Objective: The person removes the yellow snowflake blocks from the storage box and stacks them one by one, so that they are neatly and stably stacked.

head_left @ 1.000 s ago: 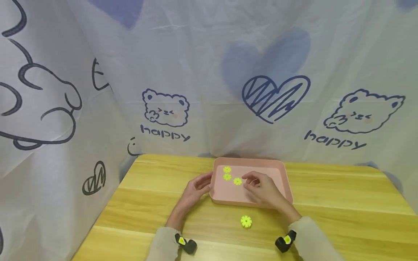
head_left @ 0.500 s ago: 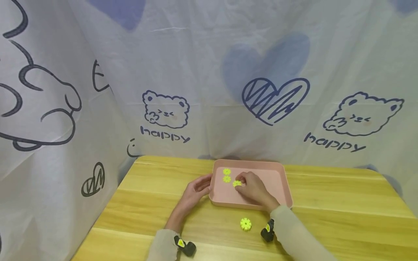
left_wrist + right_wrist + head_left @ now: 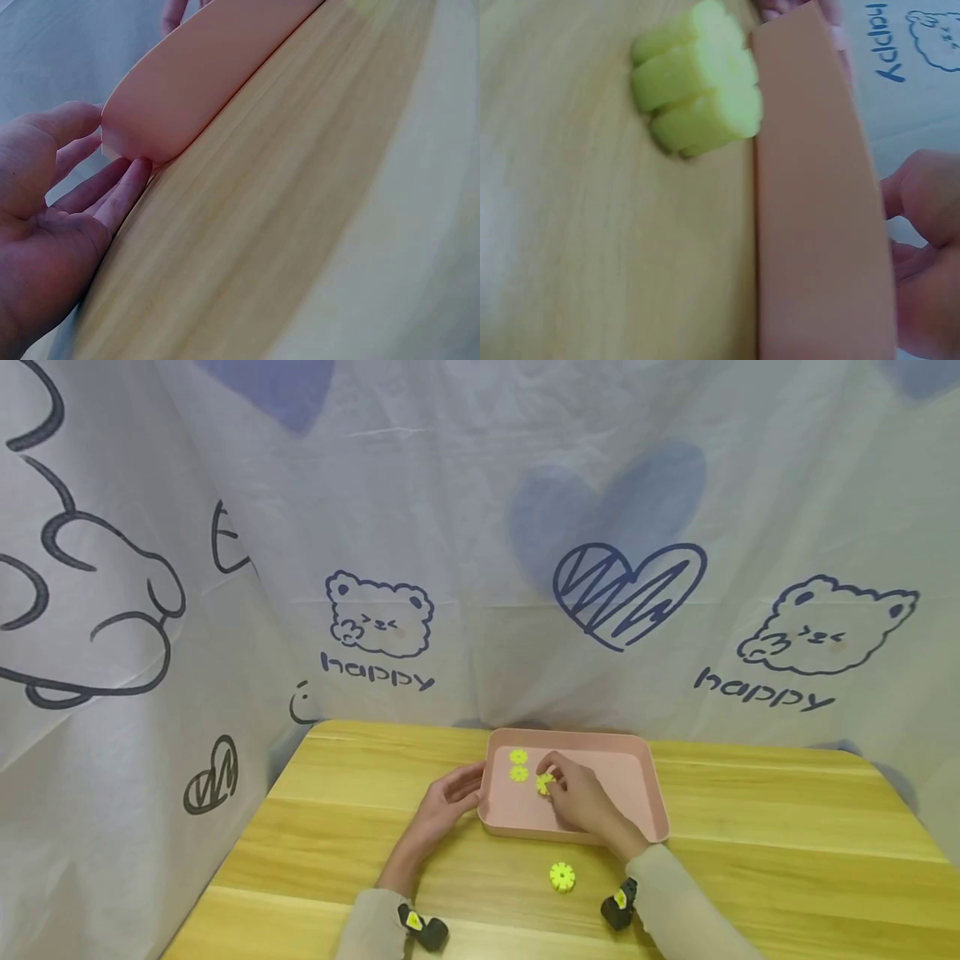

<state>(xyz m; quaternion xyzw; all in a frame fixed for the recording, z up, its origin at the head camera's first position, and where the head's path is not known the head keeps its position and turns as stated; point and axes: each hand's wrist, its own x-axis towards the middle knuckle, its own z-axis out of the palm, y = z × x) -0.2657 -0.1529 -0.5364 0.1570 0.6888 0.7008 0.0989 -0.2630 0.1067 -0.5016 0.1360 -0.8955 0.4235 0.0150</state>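
My right hand (image 3: 583, 793) reaches over the pink tray (image 3: 622, 777) and pinches a yellow-green notched interlocking disc (image 3: 544, 784) between thumb and fingers. Two more such discs, an upper one (image 3: 518, 757) and a lower one (image 3: 518, 773), lie flat in the tray's left part. At the tray's left end, my left hand (image 3: 442, 802) rests its fingertips against the outer wall, its fingers spread and only slightly bent. In front of the tray, on the table, sits a stack of notched discs (image 3: 562, 877); the right wrist view shows its thick, layered side.
The tray stands near the back edge of the wooden table (image 3: 750, 827). Behind the table hangs a white curtain (image 3: 465, 527) printed with hearts and bears. The wrists each carry a small black camera, a left one (image 3: 423, 928) and a right one (image 3: 619, 904).
My right hand has moved left in the tray and taken hold of the disc there, which now tilts between its fingers. My left hand has stayed at the tray's end.
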